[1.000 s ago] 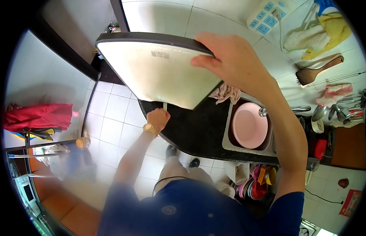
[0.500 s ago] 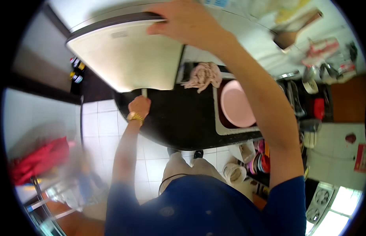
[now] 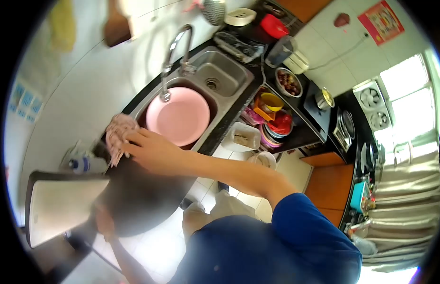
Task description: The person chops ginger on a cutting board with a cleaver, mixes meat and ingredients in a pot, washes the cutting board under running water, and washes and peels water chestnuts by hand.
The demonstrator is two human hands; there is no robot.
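Blue shirt (image 3: 258, 246) right up close, and out stretches the right arm across the edge of the black counter (image 3: 151, 199). At the end of it, the right hand (image 3: 156, 152) has its fingers on the crumpled pink cloth (image 3: 120, 135); touching for sure, but whether they grip it, I can't tell. Down to the left, the left hand (image 3: 104, 221) is a blur beside the pale, dark-rimmed board (image 3: 64, 204), and its hold can't be made out either. The board sits off the left end of the counter, a blue-and-white bottle (image 3: 87, 164) just beyond it. Next to the cloth, a pink basin (image 3: 178, 116) fills one bowl of the sink (image 3: 227, 105), under the curved tap (image 3: 169, 61). Farther off, a bowl of dark red pieces (image 3: 288, 84), a pot (image 3: 325, 98), and way back, the bright window (image 3: 409, 80).
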